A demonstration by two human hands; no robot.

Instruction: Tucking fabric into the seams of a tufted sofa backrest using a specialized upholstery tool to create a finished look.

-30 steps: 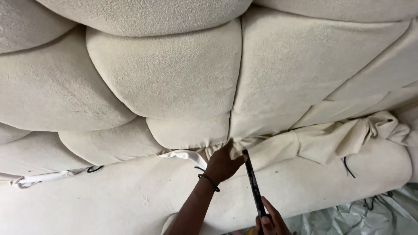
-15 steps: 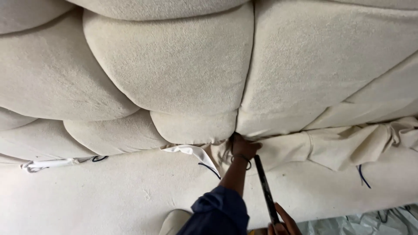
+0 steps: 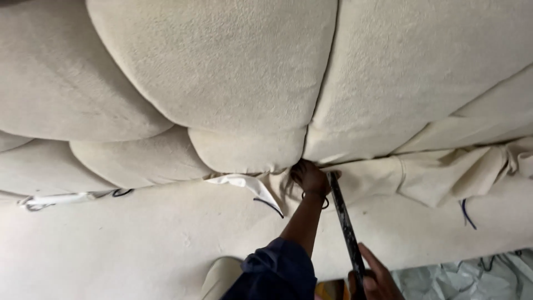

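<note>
Deeper now, left hand [image 3: 308, 175] presses cushion seam [image 3: 304, 145]; right hand [image 3: 373, 278] grips rod [image 3: 343, 221].

The left hand [image 3: 308, 176] pushes into the cream tufted cushion [image 3: 222, 72] seam while the right hand [image 3: 375, 278] holds a dark rod [image 3: 344, 222].

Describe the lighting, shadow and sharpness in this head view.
Head view: soft, even light, no glare; deep shadow sits in the seams between the cream cushions, darkest where the left hand pushes in; cushion fabric looks slightly soft; the right hand holding the dark tool is cropped by the bottom edge.
</note>
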